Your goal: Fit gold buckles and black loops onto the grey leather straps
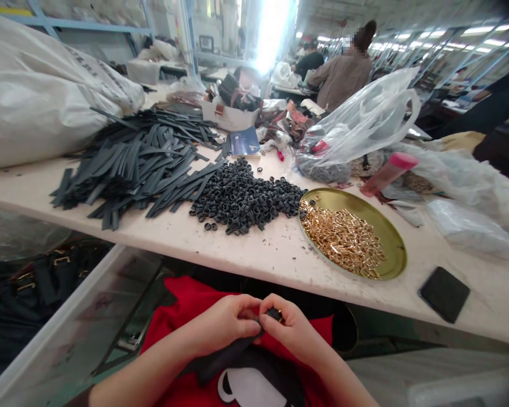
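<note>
In the head view, my left hand point(231, 323) and my right hand point(290, 327) meet over my lap, thumbs and fingertips pinched close together. A dark strap point(225, 357) hangs from under my left fingers. Between my right thumb and forefinger pokes a small dark end point(273, 312) with a glint of gold beside it; how it joins the strap is hidden by my fingers. On the table ahead lie a heap of small black loops point(246, 198), a pile of flat dark strips point(139, 161) and a round gold-coloured tray point(388, 243) holding many gold buckles point(343, 240).
A black phone point(444, 294) lies near the table's right front edge. Behind the tray stand a pink-lidded bottle point(388, 174) and a clear plastic bag point(356, 124). A large white sack point(46, 96) rests at left, above a bin point(68, 322) with dark straps. A person works in the background.
</note>
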`<act>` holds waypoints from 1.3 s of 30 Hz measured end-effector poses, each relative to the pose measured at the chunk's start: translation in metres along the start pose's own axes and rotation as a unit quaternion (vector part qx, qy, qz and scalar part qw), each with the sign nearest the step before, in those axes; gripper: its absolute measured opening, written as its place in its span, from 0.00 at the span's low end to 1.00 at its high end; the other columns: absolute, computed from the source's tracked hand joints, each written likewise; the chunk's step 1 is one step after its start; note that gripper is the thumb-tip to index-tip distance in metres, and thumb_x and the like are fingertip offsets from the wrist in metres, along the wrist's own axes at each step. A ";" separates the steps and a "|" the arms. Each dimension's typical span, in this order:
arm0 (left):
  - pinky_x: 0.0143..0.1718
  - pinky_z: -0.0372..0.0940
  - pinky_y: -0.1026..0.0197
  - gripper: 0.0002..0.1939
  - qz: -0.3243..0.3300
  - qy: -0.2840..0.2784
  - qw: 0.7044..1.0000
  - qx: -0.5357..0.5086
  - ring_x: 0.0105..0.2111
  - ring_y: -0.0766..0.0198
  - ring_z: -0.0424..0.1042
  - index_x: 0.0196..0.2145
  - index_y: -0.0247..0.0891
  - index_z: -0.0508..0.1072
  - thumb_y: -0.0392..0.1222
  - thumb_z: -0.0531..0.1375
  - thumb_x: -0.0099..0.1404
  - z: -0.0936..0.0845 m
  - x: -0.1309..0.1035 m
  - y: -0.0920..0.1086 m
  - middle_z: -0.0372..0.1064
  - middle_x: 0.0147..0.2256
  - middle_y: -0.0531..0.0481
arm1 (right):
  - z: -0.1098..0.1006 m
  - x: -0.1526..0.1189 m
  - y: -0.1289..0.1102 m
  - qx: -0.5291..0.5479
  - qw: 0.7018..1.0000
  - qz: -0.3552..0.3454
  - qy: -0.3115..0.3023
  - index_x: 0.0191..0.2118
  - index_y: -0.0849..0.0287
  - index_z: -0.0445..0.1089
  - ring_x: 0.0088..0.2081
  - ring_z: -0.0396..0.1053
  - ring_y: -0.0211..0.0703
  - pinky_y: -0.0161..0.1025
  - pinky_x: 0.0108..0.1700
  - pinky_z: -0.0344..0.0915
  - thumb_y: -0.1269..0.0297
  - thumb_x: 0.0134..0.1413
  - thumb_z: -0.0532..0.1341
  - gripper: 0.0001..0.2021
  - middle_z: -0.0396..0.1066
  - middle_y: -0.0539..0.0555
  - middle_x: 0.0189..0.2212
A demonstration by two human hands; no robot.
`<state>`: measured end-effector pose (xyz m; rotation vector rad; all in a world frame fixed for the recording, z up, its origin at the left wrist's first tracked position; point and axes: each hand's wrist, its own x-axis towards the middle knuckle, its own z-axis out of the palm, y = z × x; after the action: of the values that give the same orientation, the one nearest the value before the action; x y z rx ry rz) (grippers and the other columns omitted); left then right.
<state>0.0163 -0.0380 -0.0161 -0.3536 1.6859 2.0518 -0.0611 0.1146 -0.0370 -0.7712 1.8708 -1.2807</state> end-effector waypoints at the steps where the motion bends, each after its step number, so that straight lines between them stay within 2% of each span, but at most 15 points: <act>1: 0.34 0.61 0.65 0.20 0.002 0.001 1.000 -0.024 0.30 0.65 0.69 0.42 0.33 0.68 0.33 0.57 0.48 0.000 -0.004 -0.001 0.72 0.30 0.50 | 0.003 -0.003 0.001 0.018 1.000 -0.002 0.019 0.26 0.58 0.60 0.22 0.51 0.33 0.31 0.24 0.50 0.64 0.51 0.54 0.06 0.53 0.44 0.19; 3: 0.33 0.61 0.65 0.19 -0.003 0.007 0.999 -0.044 0.29 0.66 0.68 0.41 0.32 0.68 0.36 0.59 0.48 0.000 -0.012 -0.004 0.72 0.30 0.50 | 0.010 -0.008 0.005 0.040 0.997 -0.012 0.059 0.27 0.58 0.60 0.22 0.50 0.33 0.31 0.24 0.50 0.62 0.52 0.54 0.07 0.51 0.43 0.19; 5: 0.30 0.61 0.65 0.13 -0.034 0.004 0.999 -0.021 0.26 0.67 0.68 0.34 0.31 0.70 0.41 0.58 0.50 -0.002 -0.019 -0.007 0.72 0.28 0.49 | 0.017 -0.011 0.010 0.038 0.996 -0.027 0.075 0.28 0.58 0.60 0.22 0.50 0.33 0.31 0.24 0.49 0.61 0.53 0.54 0.07 0.51 0.43 0.19; 8: 0.24 0.59 0.66 0.14 -0.072 -0.003 0.996 0.048 0.20 0.68 0.66 0.23 0.33 0.68 0.48 0.54 0.55 -0.002 -0.022 -0.012 0.69 0.21 0.50 | 0.023 -0.012 0.014 0.006 0.997 -0.043 0.066 0.29 0.58 0.61 0.22 0.51 0.33 0.32 0.24 0.50 0.61 0.53 0.54 0.07 0.52 0.44 0.19; 12: 0.19 0.55 0.69 0.13 -0.050 0.037 0.992 0.112 0.17 0.70 0.63 0.21 0.34 0.65 0.46 0.52 0.56 -0.001 -0.012 -0.016 0.63 0.16 0.55 | 0.020 -0.007 0.014 -0.080 0.992 -0.083 0.052 0.28 0.58 0.62 0.25 0.56 0.35 0.32 0.28 0.54 0.65 0.54 0.53 0.05 0.58 0.46 0.22; 16: 0.18 0.52 0.69 0.11 -0.045 0.054 0.982 0.178 0.15 0.71 0.59 0.21 0.36 0.65 0.43 0.50 0.56 -0.005 0.004 -0.003 0.60 0.15 0.57 | 0.004 0.003 0.013 -0.099 0.989 -0.095 0.052 0.29 0.58 0.62 0.26 0.58 0.35 0.32 0.28 0.56 0.65 0.54 0.53 0.06 0.60 0.47 0.23; 19: 0.18 0.50 0.69 0.11 -0.037 0.070 0.963 0.259 0.16 0.70 0.58 0.21 0.36 0.67 0.42 0.51 0.56 -0.014 0.016 0.017 0.60 0.17 0.57 | -0.013 0.014 0.014 -0.064 0.993 -0.087 0.055 0.36 0.57 0.63 0.27 0.62 0.36 0.32 0.30 0.59 0.62 0.57 0.50 0.07 0.64 0.49 0.27; 21: 0.20 0.51 0.69 0.11 -0.026 0.060 0.954 0.293 0.18 0.69 0.59 0.21 0.36 0.67 0.41 0.50 0.56 -0.022 0.025 0.030 0.61 0.17 0.56 | -0.025 0.022 0.017 -0.069 0.991 -0.095 0.069 0.40 0.56 0.62 0.31 0.64 0.38 0.33 0.34 0.61 0.63 0.59 0.47 0.09 0.66 0.50 0.30; 24: 0.21 0.52 0.69 0.14 -0.026 0.036 0.953 0.299 0.18 0.69 0.59 0.20 0.36 0.67 0.41 0.49 0.58 -0.029 0.043 0.045 0.60 0.17 0.56 | -0.041 0.036 0.025 -0.113 0.983 -0.116 0.082 0.40 0.55 0.62 0.34 0.66 0.39 0.34 0.37 0.62 0.66 0.58 0.47 0.08 0.68 0.51 0.32; 28: 0.20 0.51 0.69 0.14 -0.067 0.046 0.953 0.291 0.16 0.70 0.57 0.19 0.36 0.67 0.43 0.49 0.58 -0.033 0.076 0.060 0.57 0.14 0.58 | -0.061 0.054 0.039 -0.153 0.974 -0.136 0.097 0.39 0.55 0.61 0.33 0.66 0.40 0.36 0.35 0.63 0.66 0.58 0.47 0.07 0.68 0.51 0.31; 32: 0.19 0.51 0.69 0.13 -0.082 0.047 0.952 0.291 0.15 0.70 0.57 0.20 0.36 0.67 0.42 0.49 0.58 -0.034 0.110 0.068 0.55 0.13 0.59 | -0.076 0.072 0.047 -0.154 0.972 -0.132 0.118 0.38 0.55 0.61 0.32 0.67 0.40 0.35 0.34 0.64 0.66 0.59 0.47 0.08 0.68 0.51 0.29; 36: 0.20 0.53 0.69 0.13 -0.051 0.055 0.950 0.302 0.17 0.69 0.60 0.24 0.36 0.69 0.42 0.48 0.59 -0.037 0.135 0.068 0.60 0.16 0.57 | -0.085 0.087 0.051 -0.142 0.964 -0.146 0.168 0.39 0.55 0.60 0.31 0.68 0.38 0.33 0.32 0.66 0.66 0.60 0.45 0.08 0.69 0.51 0.29; 39: 0.20 0.54 0.70 0.12 -0.041 0.048 0.953 0.295 0.19 0.68 0.64 0.28 0.37 0.71 0.42 0.49 0.60 -0.034 0.144 0.066 0.66 0.20 0.55 | -0.089 0.093 0.060 -0.161 0.950 -0.169 0.205 0.40 0.55 0.60 0.31 0.70 0.38 0.33 0.31 0.68 0.63 0.60 0.45 0.09 0.70 0.51 0.29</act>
<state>-0.1436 -0.0544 -0.0352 -0.3141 2.1963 1.3963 -0.1907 0.1047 -0.0939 -1.1009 2.4019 -1.4457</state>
